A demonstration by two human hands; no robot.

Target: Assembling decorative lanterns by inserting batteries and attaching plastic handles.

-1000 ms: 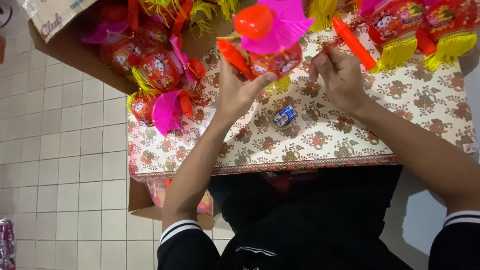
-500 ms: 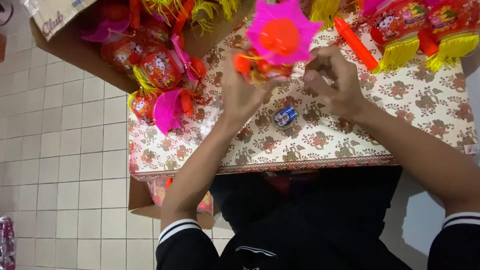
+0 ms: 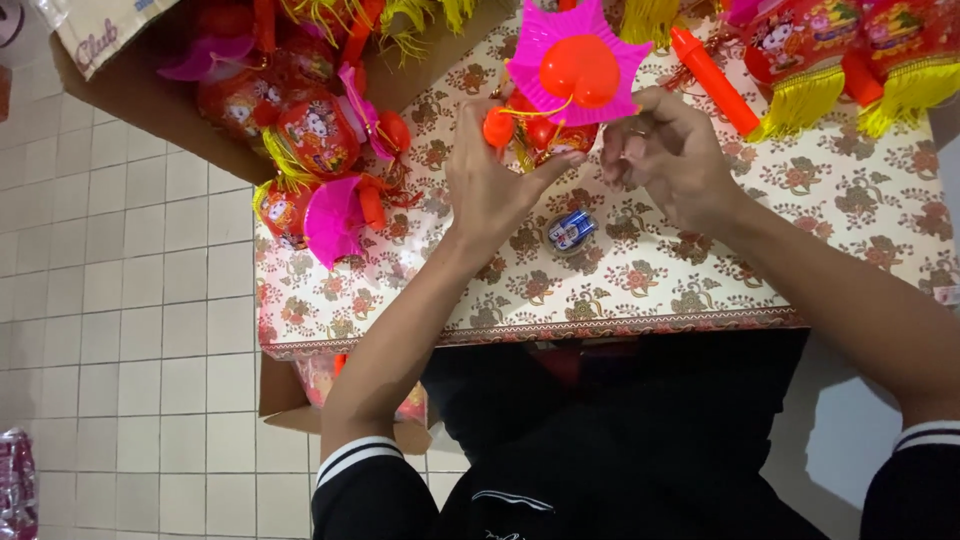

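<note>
While both bare hands work above a board covered in cream paper with a red floral print (image 3: 640, 270), the left hand (image 3: 495, 185) is closed around the red body of a small plastic toy lantern (image 3: 575, 75), whose magenta star-shaped cap and round orange-red top face the camera. That lantern is held up over the far middle of the patterned board, with a thin yellow cord looping down from it to a small orange knob at the left fingertips. Just beside it, the right hand (image 3: 665, 155) curls its fingers loosely at the lantern's right edge; whether it actually pinches anything cannot be told. Below the two hands, a small blue and silver cylinder, seemingly a battery (image 3: 571, 230), lies on the board. Further right, a long orange-red plastic handle stick (image 3: 715, 68) rests at an angle near finished red lanterns with yellow fringe (image 3: 850, 60). On the left, a brown cardboard box (image 3: 150, 110) holds a heap of similar red and pink lanterns (image 3: 310, 150), above a pale tiled floor (image 3: 120, 330).
</note>
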